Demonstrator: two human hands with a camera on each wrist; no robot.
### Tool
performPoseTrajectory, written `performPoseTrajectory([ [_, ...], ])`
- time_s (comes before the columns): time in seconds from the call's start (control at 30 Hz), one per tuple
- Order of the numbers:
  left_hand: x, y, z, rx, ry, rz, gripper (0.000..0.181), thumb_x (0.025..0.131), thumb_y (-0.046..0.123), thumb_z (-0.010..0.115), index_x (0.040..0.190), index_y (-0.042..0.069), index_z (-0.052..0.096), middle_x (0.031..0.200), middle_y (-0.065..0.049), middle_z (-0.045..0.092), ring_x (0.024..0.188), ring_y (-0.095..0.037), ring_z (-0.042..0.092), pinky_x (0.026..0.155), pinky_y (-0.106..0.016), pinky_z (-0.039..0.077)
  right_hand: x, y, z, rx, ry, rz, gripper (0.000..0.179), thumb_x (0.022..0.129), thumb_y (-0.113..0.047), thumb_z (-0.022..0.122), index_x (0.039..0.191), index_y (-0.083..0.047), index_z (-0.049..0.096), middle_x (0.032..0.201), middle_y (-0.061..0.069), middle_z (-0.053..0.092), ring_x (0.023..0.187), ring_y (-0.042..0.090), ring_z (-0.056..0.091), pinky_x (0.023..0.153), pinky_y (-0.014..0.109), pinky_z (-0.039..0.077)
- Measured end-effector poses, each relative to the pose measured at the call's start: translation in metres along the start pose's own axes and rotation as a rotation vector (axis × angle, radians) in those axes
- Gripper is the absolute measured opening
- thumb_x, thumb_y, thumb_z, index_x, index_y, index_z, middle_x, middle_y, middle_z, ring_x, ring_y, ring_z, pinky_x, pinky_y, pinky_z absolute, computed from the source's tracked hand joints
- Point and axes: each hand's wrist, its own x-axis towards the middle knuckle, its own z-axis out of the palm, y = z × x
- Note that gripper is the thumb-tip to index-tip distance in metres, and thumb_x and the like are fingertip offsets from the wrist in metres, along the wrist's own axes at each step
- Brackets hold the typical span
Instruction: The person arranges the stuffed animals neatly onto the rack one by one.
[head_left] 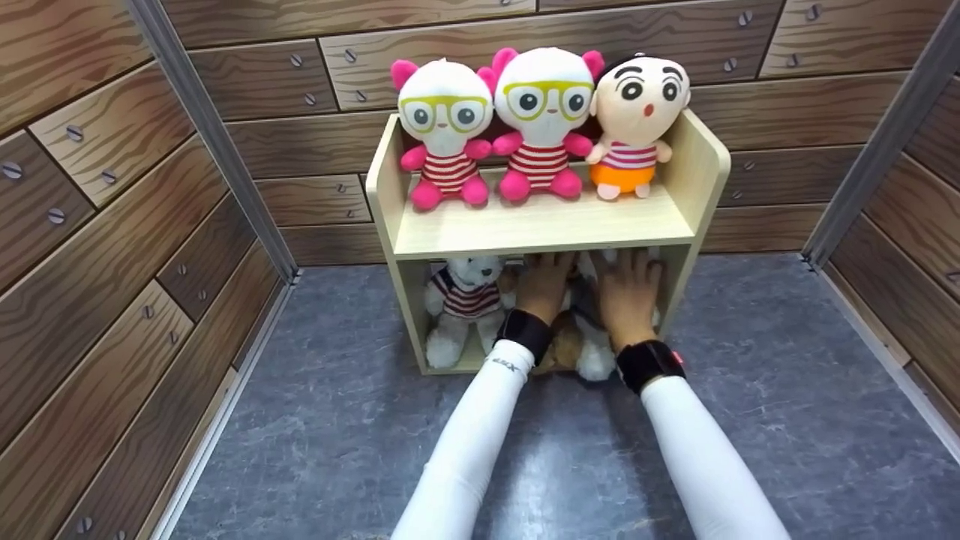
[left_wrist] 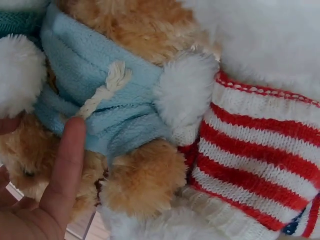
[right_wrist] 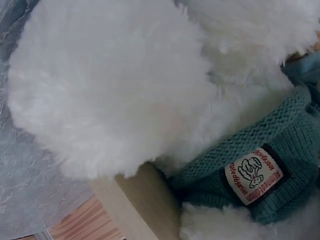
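My left hand [head_left: 545, 289] reaches into the lower compartment of a small wooden shelf [head_left: 540, 229], fingers extended. In the left wrist view, its outstretched finger [left_wrist: 70, 155] lies against a brown teddy bear [left_wrist: 145, 175] in a light blue top with a braided cord. My right hand [head_left: 631, 292] is in the same compartment with its fingers spread forward over a white plush toy [head_left: 595, 361]. In the right wrist view that toy wears a teal knit sweater [right_wrist: 255, 175] with a label; the hand itself is out of that view. A white plush bear [head_left: 471, 304] in a red-striped sweater sits at the left.
On the upper shelf sit two pink-and-white plush toys [head_left: 448, 135] [head_left: 541, 120] with yellow glasses and a boy doll [head_left: 637, 127] in orange shorts. Wood-patterned walls [head_left: 292, 150] stand behind and at both sides. Grey floor [head_left: 315, 420] lies in front.
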Motion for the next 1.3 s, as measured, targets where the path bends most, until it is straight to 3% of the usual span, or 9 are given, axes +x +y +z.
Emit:
performPoseTrajectory([
  [0.23,0.0,-0.001,-0.003,-0.013,-0.044,-0.013,0.064,0.097,0.027,0.066,0.154,0.029,0.038,0.152,-0.009,0.043,0.074,-0.015,0.065,0.053,-0.028,0.053,0.004,0.0,-0.001,0.028,-0.074,0.024,0.049,0.082,-0.026,0.081,0.128,-0.018,0.066,0.12,0.031,0.057,0.106,0.051,0.051,0.081,0.062,0.04],
  [0.33,-0.001,-0.001,-0.004,0.014,-0.047,-0.009,0.064,0.098,0.028,0.065,0.155,0.03,0.036,0.154,-0.009,0.041,0.074,-0.014,0.065,0.053,-0.027,0.053,0.006,0.0,0.0,0.026,-0.096,0.039,0.051,0.082,-0.025,0.081,0.13,-0.018,0.065,0.123,0.03,0.057,0.111,0.051,0.051,0.083,0.063,0.041],
  [0.43,-0.003,-0.003,-0.006,0.069,-0.057,-0.001,0.064,0.098,0.021,0.064,0.155,0.029,0.036,0.153,-0.011,0.04,0.096,-0.018,0.066,0.053,-0.026,0.052,0.006,-0.003,0.001,0.031,-0.116,0.053,0.048,0.084,-0.022,0.079,0.13,-0.017,0.065,0.125,0.029,0.057,0.114,0.052,0.05,0.085,0.064,0.04],
  [0.57,-0.007,-0.004,-0.007,0.147,-0.087,0.002,0.065,0.098,0.007,0.059,0.155,0.027,0.035,0.153,-0.013,0.038,0.122,-0.023,0.056,0.051,-0.024,0.05,0.009,-0.005,0.002,0.033,-0.171,0.081,0.045,0.086,-0.018,0.075,0.13,-0.015,0.065,0.124,0.029,0.057,0.114,0.052,0.05,0.088,0.063,0.039],
  [0.73,-0.009,-0.006,-0.007,0.123,-0.089,-0.011,0.068,0.096,-0.005,0.054,0.154,0.029,0.037,0.153,-0.012,0.038,0.119,-0.024,0.057,0.052,-0.024,0.048,0.013,-0.003,0.004,0.022,-0.253,0.103,0.038,0.089,-0.016,0.071,0.126,-0.008,0.065,0.119,0.03,0.058,0.111,0.052,0.05,0.092,0.063,0.038],
  [0.9,-0.007,-0.007,-0.006,0.008,-0.102,-0.019,0.058,0.101,0.004,0.052,0.152,0.027,0.039,0.152,-0.012,0.039,0.121,-0.027,0.057,0.06,-0.028,0.055,0.014,-0.001,0.002,0.042,-0.258,0.105,0.039,0.088,-0.021,0.075,0.122,-0.006,0.064,0.117,0.032,0.058,0.112,0.052,0.049,0.093,0.063,0.037],
  [1.07,-0.015,-0.005,-0.003,-0.123,-0.022,-0.023,0.046,0.103,0.027,0.054,0.148,0.019,0.044,0.151,-0.014,0.04,0.136,-0.039,0.045,0.082,-0.04,0.058,0.004,-0.003,-0.005,0.092,-0.127,0.081,0.056,0.08,-0.02,0.082,0.126,0.0,0.057,0.12,0.042,0.052,0.113,0.058,0.05,0.092,0.066,0.04],
  [1.17,-0.021,-0.004,0.001,-0.137,0.08,-0.01,0.052,0.099,0.029,0.061,0.147,0.015,0.045,0.149,-0.016,0.041,0.136,-0.042,0.043,0.097,-0.048,0.051,-0.005,-0.012,-0.014,0.098,-0.033,0.076,0.059,0.074,-0.016,0.083,0.123,0.002,0.056,0.121,0.043,0.051,0.11,0.059,0.051,0.085,0.066,0.043],
  [1.3,-0.027,0.001,0.006,-0.109,0.255,-0.022,0.054,0.093,0.023,0.069,0.142,0.01,0.051,0.141,-0.021,0.047,0.127,-0.043,0.051,0.101,-0.052,0.047,-0.026,-0.029,-0.033,0.083,-0.035,0.063,0.049,0.072,-0.017,0.083,0.112,0.001,0.061,0.11,0.035,0.057,0.097,0.052,0.054,0.076,0.062,0.042],
])
